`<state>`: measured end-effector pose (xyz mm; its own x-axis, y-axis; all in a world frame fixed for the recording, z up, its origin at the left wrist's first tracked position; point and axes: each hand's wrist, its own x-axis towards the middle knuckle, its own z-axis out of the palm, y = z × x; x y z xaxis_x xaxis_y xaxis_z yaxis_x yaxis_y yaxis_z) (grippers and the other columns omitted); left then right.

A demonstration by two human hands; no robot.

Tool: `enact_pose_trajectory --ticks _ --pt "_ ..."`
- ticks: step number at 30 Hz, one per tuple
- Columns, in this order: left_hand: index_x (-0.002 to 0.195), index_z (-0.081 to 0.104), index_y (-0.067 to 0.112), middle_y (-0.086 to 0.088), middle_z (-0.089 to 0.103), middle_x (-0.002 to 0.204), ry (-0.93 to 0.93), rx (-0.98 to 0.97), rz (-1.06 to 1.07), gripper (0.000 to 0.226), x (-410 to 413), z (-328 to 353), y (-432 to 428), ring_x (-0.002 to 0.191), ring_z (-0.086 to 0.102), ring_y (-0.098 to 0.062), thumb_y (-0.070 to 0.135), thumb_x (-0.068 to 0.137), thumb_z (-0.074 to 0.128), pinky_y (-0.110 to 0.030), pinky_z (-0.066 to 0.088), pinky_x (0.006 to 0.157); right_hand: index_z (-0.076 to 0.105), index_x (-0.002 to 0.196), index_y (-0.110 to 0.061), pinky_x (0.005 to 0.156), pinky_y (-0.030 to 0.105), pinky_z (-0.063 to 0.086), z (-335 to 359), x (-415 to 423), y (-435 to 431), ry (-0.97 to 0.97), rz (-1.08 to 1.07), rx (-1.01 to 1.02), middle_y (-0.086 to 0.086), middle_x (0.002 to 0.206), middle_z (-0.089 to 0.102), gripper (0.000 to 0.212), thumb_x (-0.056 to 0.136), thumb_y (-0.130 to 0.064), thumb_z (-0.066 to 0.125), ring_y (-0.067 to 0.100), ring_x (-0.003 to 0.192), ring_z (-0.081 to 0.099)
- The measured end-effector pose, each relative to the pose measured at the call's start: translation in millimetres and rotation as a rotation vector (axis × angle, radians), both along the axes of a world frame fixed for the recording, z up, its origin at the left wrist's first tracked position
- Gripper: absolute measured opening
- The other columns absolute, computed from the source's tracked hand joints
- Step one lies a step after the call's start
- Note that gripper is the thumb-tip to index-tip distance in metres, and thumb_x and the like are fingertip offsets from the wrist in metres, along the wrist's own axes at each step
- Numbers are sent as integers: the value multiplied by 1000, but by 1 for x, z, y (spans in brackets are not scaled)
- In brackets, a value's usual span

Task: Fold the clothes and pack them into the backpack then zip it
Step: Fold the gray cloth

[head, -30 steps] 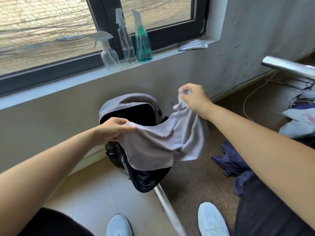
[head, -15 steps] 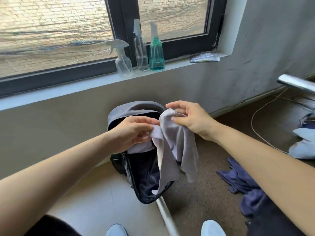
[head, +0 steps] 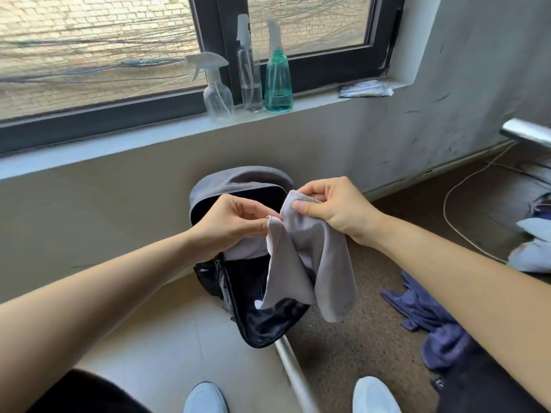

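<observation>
Both hands pinch the grey cloth (head: 310,263): my left hand (head: 235,225) holds one top corner and my right hand (head: 337,210) the other, close together above the open backpack (head: 235,181) by the far wall.

Risk one: the hanging halves look uneven, so the fold may set crooked.

Risk two: a fingertip pinch may slip and drop the cloth beside the bag, toward the blue clothes (head: 417,308) on the right.

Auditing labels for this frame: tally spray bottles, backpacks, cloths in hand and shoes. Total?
spray bottles: 3
backpack: 1
grey cloth, pinched by left hand and right hand: 1
shoes: 2
Total: 7
</observation>
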<state>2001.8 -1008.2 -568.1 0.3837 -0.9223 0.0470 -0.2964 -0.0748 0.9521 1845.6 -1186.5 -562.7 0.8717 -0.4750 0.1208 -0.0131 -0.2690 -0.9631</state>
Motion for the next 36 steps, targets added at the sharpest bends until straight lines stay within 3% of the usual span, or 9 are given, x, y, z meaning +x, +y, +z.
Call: enact_pose_trajectory --ticks 4,7,9,13,17,23,27,32,36 --pt "76 77 18 8 65 77 -114 -7 93 32 -1 -1 -4 73 55 -11 48 68 81 -33 46 73 76 97 2 75 19 55 -5 2 6 -11 -57 18 8 82 76 12 87 -5 75 6 74 68" --pt "68 59 15 -6 54 74 -72 -8 57 38 -6 1 -6 74 47 -19 45 87 73 -37 38 75 77 95 -1 83 27 56 -8 3 11 -5 -79 25 17 95 77 12 87 -9 76 10 83 68" --pt "70 55 14 -5 55 71 -49 -11 21 37 -9 3 -7 73 48 -18 34 98 67 -35 39 73 77 96 -1 83 28 56 -8 4 15 -19 -85 57 20 97 76 12 87 -10 76 12 83 68" --pt "92 67 -5 -10 73 83 -20 -32 8 29 -16 3 -8 79 65 -16 24 99 67 -27 52 73 76 98 0 74 23 57 -7 3 23 -43 -81 103 17 92 77 12 89 -7 73 10 79 69" --pt "90 73 4 -4 75 82 -67 -75 81 23 -17 2 -9 78 66 -10 25 96 70 -23 52 74 75 104 1 63 21 55 -6 0 29 -33 -52 140 12 89 77 14 93 -5 69 9 74 71" --pt "83 70 5 2 70 74 -96 -89 171 29 -16 0 -12 69 59 -5 32 94 73 -19 46 67 77 106 -4 72 26 58 -4 1 36 -21 -9 167 14 95 78 17 96 -6 64 14 81 71" --pt "80 67 5 2 69 73 -97 -92 181 32 -21 4 -12 69 60 -5 33 93 73 -17 48 66 79 99 -9 72 22 56 0 0 36 7 0 104 10 93 78 15 87 -19 77 9 81 70" --pt "80 65 13 -4 66 77 40 -88 115 23 -23 7 -10 74 59 -15 28 98 67 -28 49 73 76 100 0 85 24 57 8 1 29 -17 34 48 12 95 77 13 88 -5 74 11 85 70" --pt "93 61 1 -12 59 80 90 -31 -34 20 -17 -2 -8 71 56 -11 19 100 65 -22 46 70 72 97 -8 66 14 50 26 4 20 -85 -54 126 -1 83 70 10 94 -3 64 1 70 63"
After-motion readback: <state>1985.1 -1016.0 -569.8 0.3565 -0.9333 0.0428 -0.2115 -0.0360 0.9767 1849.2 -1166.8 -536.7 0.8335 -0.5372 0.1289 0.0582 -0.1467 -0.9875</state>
